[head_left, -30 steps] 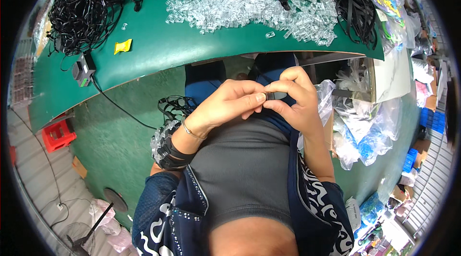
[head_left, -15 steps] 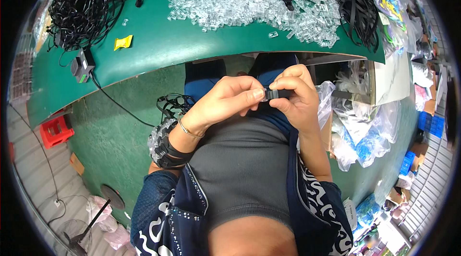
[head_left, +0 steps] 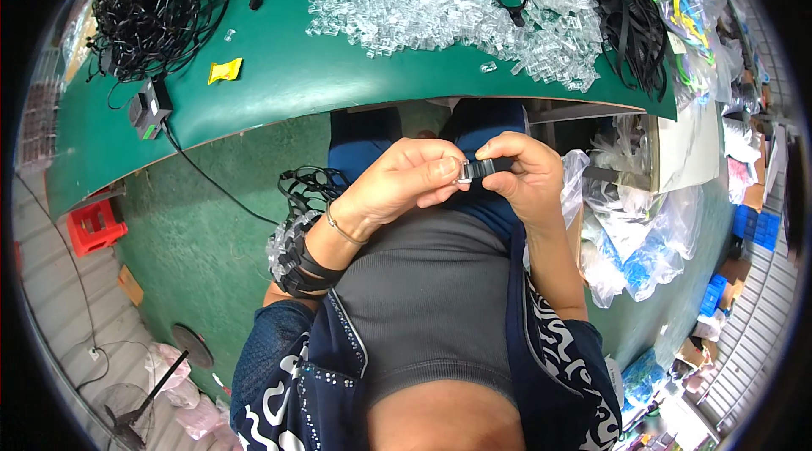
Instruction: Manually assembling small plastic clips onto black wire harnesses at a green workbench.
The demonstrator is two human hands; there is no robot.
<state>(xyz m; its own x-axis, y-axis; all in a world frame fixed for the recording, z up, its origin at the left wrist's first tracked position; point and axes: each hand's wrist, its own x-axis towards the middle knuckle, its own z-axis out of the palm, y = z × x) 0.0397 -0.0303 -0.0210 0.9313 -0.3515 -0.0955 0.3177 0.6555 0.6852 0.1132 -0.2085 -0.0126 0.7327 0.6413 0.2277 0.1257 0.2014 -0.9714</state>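
My left hand (head_left: 414, 172) pinches a small clear plastic piece (head_left: 463, 172) between thumb and fingers, above my lap. The clear piece sits against the end of a black strap (head_left: 481, 169). My right hand (head_left: 529, 174) grips this strap between thumb and forefinger, so both hands are closed and nearly meet. Most of the strap is hidden by the right fingers. Around my left forearm hang several black straps with clear pieces (head_left: 296, 258), below a thin bracelet (head_left: 341, 227).
Ahead lies a green table (head_left: 292, 71) bearing a heap of clear plastic pieces (head_left: 457, 7), tangled black cords (head_left: 161, 7), a bundle of black straps (head_left: 624, 16), a yellow packet (head_left: 225, 71) and a black device (head_left: 150, 109). Plastic bags (head_left: 630, 240) hang right. A red stool (head_left: 95, 227) stands left.
The clear piece and the strap end show more between my fingertips now. My right fingers have shifted slightly on the strap. The whole view has tilted a little.
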